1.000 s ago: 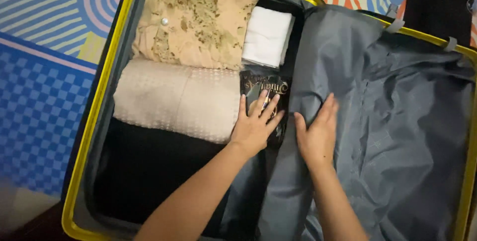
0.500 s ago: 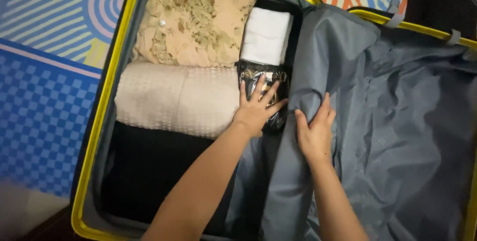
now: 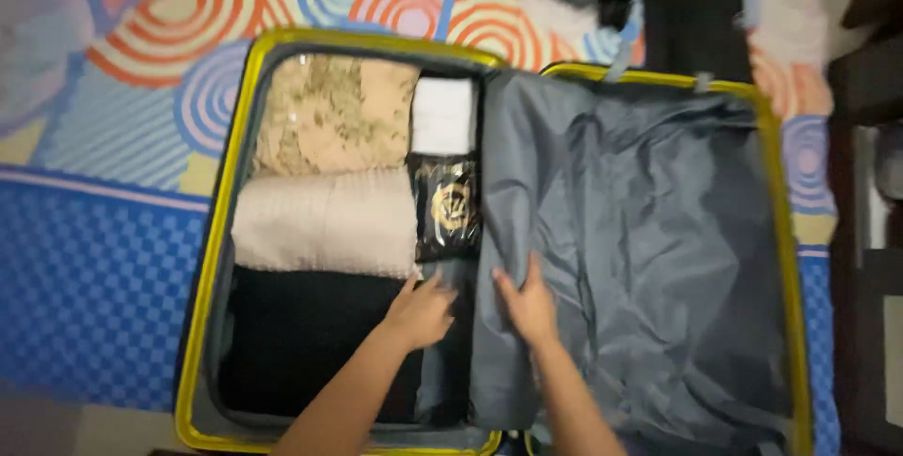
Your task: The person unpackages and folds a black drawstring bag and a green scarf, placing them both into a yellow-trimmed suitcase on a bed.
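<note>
Centrally, an open yellow-rimmed hard-shell suitcase (image 3: pixel 218 230) lay flat on a patterned mat of blue checks and orange-and-blue rings (image 3: pixel 94 277). The left hand (image 3: pixel 420 310) rested palm down in the suitcase's left half, fingers loosely spread and gripping nothing, at the edge where a folded black garment (image 3: pixel 301 343) met the grey lining. The right hand (image 3: pixel 527 304) lay flat on the loose grey fabric divider (image 3: pixel 649 249) that covered the right half, fingers extended and slightly apart, not closed on anything; whether it pressed or merely touched the cloth could not be told. The two hands sat just beside each other, on either side of the centre hinge line.

At 12 o'clock from the left hand stood a dark glossy packet with a gold emblem (image 3: pixel 448 207), apart from the fingertips. Beyond it, further towards 12 o'clock, sat a white folded cloth (image 3: pixel 442 116). At 10 o'clock from the left hand lay a cream knitted folded textile (image 3: pixel 324 223), its lower corner close to the fingers. Above that, towards 11 o'clock, lay a beige floral-patterned folded fabric (image 3: pixel 334 113). The black garment filled the compartment's near end, at 8 o'clock from the hand.
</note>
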